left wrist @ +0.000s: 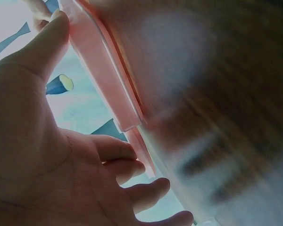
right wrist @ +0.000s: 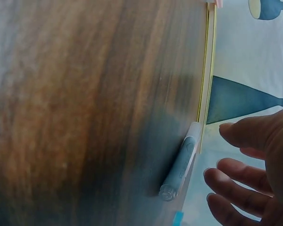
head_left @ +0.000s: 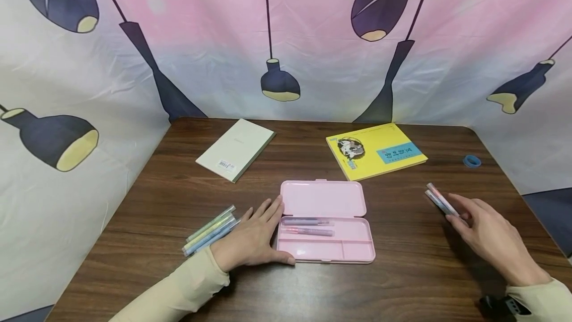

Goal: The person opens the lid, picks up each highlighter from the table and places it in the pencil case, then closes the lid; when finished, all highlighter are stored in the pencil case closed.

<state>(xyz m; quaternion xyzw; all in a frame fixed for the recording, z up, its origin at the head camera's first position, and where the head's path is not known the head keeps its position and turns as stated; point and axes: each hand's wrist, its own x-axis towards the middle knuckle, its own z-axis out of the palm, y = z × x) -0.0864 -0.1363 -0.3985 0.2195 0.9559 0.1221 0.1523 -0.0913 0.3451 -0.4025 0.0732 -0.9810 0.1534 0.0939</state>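
Left grip (head_left: pixel 250 242), spread, empty, touches pink plastic case (head_left: pixel 323 199) with two slim pens (head_left: pixel 313 232); right grip (head_left: pixel 493 240), parted, empty, neighbours pale markers (head_left: pixel 442 200).

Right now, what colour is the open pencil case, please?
The pencil case is pink; the head view shows it best.

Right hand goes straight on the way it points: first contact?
Likely the two pens, just ahead of the right hand; the exact gap is hard to judge. Beyond them, roughly in line, lies the yellow book.
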